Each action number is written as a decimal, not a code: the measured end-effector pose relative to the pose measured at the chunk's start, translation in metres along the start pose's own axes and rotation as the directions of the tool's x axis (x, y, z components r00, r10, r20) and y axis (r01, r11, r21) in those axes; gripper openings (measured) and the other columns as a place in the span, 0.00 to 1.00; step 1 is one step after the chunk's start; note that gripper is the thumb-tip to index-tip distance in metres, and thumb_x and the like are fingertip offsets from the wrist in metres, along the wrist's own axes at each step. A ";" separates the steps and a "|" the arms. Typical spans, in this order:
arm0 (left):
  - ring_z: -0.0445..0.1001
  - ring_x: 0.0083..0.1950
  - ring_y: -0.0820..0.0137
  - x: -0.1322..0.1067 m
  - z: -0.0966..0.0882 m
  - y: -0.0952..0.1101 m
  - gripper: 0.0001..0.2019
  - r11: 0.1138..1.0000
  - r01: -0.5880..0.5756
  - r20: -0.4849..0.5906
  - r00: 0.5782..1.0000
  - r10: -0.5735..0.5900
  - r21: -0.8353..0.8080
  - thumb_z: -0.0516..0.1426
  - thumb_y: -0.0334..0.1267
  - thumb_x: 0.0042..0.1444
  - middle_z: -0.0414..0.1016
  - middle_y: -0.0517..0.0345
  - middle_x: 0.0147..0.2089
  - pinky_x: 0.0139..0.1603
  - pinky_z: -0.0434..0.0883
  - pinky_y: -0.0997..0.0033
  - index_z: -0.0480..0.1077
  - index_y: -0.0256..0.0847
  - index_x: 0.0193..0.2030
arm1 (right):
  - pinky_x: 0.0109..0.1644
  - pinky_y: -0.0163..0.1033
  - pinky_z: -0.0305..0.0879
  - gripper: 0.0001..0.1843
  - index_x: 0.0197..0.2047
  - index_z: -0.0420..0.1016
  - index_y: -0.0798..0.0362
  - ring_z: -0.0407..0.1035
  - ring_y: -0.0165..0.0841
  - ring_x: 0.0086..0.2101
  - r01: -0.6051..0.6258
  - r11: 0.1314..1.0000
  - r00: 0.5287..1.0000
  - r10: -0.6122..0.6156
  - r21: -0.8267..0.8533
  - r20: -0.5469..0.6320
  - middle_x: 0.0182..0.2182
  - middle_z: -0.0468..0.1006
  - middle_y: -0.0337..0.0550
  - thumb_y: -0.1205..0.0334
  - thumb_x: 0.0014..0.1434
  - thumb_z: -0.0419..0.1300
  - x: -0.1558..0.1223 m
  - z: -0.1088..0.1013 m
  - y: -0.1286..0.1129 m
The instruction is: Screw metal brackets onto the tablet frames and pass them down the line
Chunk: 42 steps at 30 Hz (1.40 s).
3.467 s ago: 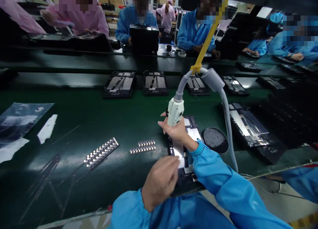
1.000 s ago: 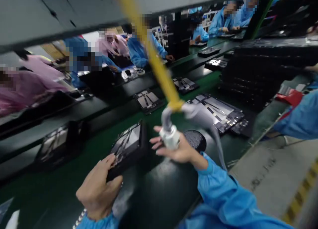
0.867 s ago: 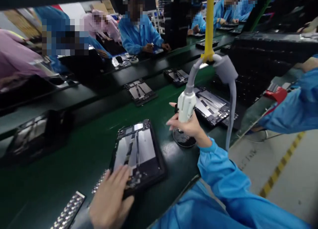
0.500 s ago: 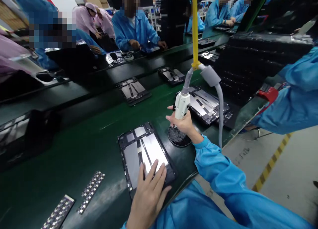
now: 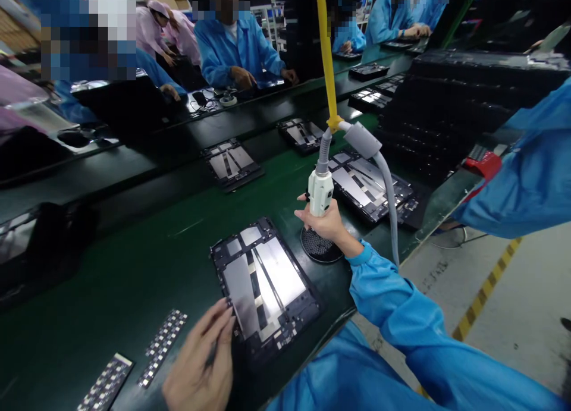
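Note:
An open tablet chassis (image 5: 263,283) in a black frame lies on the green belt in front of me. My left hand (image 5: 203,363) rests at its near left corner, fingers stretched out and holding nothing. My right hand (image 5: 328,223) is wrapped round a white electric screwdriver (image 5: 320,192) that hangs from a yellow cord (image 5: 325,48) with a grey hose. The screwdriver's tip points down over a round black screw dish (image 5: 319,247) just right of the chassis.
Two strips of small parts (image 5: 163,339) lie on the belt at the near left. More chassis (image 5: 232,161) sit farther along the belt, one (image 5: 366,185) to the right. Stacked black trays (image 5: 446,113) stand at the right. Co-workers in blue and pink coats work across the line; a blue sleeve (image 5: 530,173) reaches in.
My left hand pulled a chassis in front of me, then slid off its lower edge to its near left corner. My right hand brought the screwdriver down over the screw dish.

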<state>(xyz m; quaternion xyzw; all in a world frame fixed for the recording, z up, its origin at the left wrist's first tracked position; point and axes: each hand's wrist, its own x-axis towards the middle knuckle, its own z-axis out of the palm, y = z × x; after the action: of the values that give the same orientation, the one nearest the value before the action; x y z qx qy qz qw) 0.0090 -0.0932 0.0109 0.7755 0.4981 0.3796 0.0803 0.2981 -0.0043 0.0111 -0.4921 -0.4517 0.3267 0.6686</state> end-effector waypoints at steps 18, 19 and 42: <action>0.76 0.28 0.68 0.045 0.017 -0.053 0.14 0.623 0.645 0.355 0.764 -0.539 -0.443 0.64 0.47 0.45 0.78 0.53 0.25 0.28 0.72 0.71 0.76 0.36 0.29 | 0.20 0.37 0.65 0.21 0.48 0.68 0.53 0.65 0.28 0.15 0.035 0.979 0.946 -0.098 0.201 0.310 0.16 0.71 0.28 0.61 0.52 0.68 -0.041 0.089 -0.059; 0.75 0.28 0.69 0.048 0.020 -0.053 0.12 0.644 0.624 0.335 0.781 -0.527 -0.442 0.64 0.45 0.46 0.77 0.54 0.26 0.30 0.71 0.72 0.76 0.36 0.28 | 0.21 0.37 0.65 0.22 0.48 0.68 0.53 0.65 0.28 0.15 0.013 0.979 0.937 -0.083 0.204 0.339 0.16 0.71 0.28 0.61 0.52 0.68 -0.043 0.100 -0.060; 0.72 0.20 0.75 0.078 0.033 -0.073 0.05 0.464 0.776 0.588 0.628 -0.510 -0.427 0.60 0.25 0.43 0.71 0.63 0.20 0.15 0.66 0.82 0.69 0.35 0.28 | 0.27 0.38 0.68 0.07 0.29 0.71 0.51 0.66 0.30 0.19 -0.057 0.998 0.871 0.032 0.036 0.491 0.15 0.69 0.32 0.62 0.49 0.66 -0.044 0.185 -0.010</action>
<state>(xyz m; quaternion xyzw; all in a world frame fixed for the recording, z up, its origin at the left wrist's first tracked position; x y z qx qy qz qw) -0.0041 0.0164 -0.0094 0.4996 0.5678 0.3080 0.5771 0.1095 0.0207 0.0283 -0.3867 -0.5867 0.4670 0.5368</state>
